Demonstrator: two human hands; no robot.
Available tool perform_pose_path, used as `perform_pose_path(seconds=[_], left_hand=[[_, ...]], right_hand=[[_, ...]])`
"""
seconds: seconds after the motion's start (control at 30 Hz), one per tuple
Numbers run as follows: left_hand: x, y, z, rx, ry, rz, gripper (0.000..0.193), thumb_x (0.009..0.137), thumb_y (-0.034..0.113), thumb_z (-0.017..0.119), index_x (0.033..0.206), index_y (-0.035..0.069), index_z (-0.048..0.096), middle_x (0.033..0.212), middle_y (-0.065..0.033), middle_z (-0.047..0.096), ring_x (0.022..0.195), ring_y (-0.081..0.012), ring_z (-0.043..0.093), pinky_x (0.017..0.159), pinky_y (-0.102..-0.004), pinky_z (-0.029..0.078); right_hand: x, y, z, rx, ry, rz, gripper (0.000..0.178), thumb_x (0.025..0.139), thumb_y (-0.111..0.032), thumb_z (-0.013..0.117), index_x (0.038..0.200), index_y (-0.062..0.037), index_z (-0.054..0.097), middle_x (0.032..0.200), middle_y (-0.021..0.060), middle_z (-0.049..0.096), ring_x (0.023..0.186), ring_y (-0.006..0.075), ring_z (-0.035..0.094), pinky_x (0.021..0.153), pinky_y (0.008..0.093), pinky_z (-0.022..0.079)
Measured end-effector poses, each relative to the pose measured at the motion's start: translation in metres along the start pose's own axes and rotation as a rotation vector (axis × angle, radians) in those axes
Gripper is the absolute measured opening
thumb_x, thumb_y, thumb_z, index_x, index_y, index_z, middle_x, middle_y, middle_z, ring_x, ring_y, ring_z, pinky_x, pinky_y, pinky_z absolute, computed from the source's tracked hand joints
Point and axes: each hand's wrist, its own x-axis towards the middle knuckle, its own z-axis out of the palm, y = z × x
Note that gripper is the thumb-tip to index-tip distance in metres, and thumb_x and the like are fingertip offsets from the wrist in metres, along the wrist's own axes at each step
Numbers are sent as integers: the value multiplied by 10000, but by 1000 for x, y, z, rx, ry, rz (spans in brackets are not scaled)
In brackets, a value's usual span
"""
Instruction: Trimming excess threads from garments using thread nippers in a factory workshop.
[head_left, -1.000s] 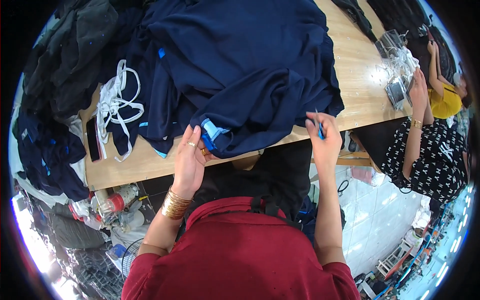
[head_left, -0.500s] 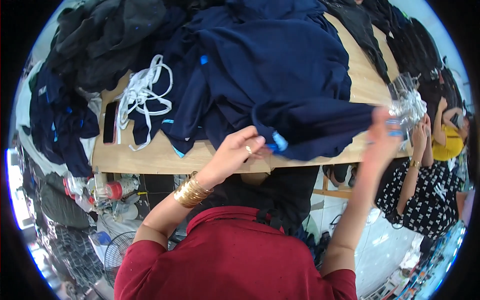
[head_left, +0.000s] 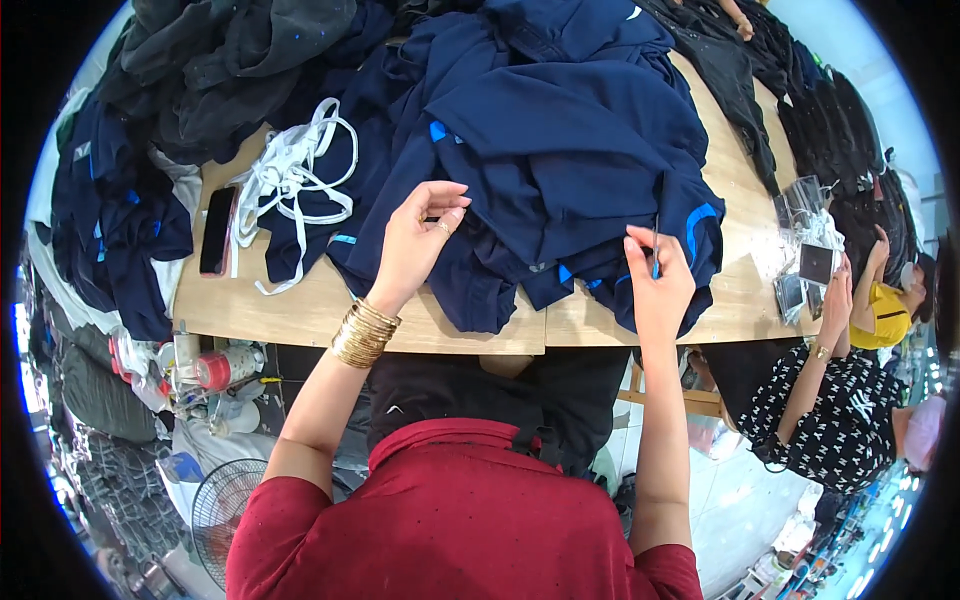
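A heap of navy blue garments [head_left: 580,130] with bright blue trim spreads over the table in front of me. Over its left part is my left hand [head_left: 415,240], thumb and fingers drawn together in a pinch; whatever may be between the tips is too small to make out. Gold bangles circle that wrist. At the heap's near right edge my right hand [head_left: 662,285] is closed on small thread snips [head_left: 656,268], of which a bit of blue and a thin dark tip pointing away from me show. Beside that hand, a garment edge has a curved blue strip.
White cords [head_left: 290,180] lie tangled at left beside a phone [head_left: 217,232]. Dark garments [head_left: 220,75] are piled at the far left. The wooden table [head_left: 440,325] ends just before me. At right, a person in a patterned top [head_left: 840,410] handles small clear packets [head_left: 800,205].
The stretched navy cloth has been let down onto the heap. My left hand has moved left and farther from me, off the blue trim; my right hand has come in from the right.
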Motion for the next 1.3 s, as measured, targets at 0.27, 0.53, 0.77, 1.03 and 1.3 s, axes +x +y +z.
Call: perform_pose_path(seconds=[0.27, 0.53, 0.77, 1.03, 1.3], left_hand=[[19, 4, 0, -147, 167, 89, 210, 825, -7, 543, 1033, 20, 546, 986, -65, 595, 895, -108, 560, 767, -220, 452], [84, 16, -8, 926, 37, 669, 442, 705, 83, 651, 1129, 145, 540, 1270, -72, 433, 1190, -285, 362, 981, -361, 300], [125, 18, 0, 73, -211, 283, 120, 873, 111, 500, 913, 13, 558, 764, -48, 615, 697, -103, 576, 682, -235, 443], [0, 42, 57, -39, -1084, -268, 242, 907, 195, 466, 968, -15, 569, 762, -85, 617, 656, -141, 612, 604, -252, 505], [-51, 15, 124, -1006, -428, -509, 380, 921, 357, 447, 1039, 14, 558, 1013, -89, 610, 959, -182, 571, 900, -338, 413]], right_hand=[[11, -6, 80, -369, -156, -120, 369, 718, -260, 685, 988, -62, 529, 892, 152, 542, 714, 357, 601, 613, 406, 507], [29, 14, 32, 795, -223, 631, 140, 775, -78, 620, 897, -28, 572, 595, 5, 501, 396, 74, 401, 380, 203, 290], [0, 18, -30, 1345, -222, 868, 50, 816, -100, 586, 816, -115, 538, 583, -53, 455, 353, 42, 287, 346, 200, 202], [-34, 13, -35, 1264, -78, 771, 39, 872, -141, 540, 844, -118, 526, 620, -23, 447, 348, 43, 287, 341, 195, 215], [-52, -9, -29, 1422, -53, 758, 49, 902, -122, 477, 853, -128, 477, 589, -23, 410, 359, 49, 295, 347, 194, 222]])
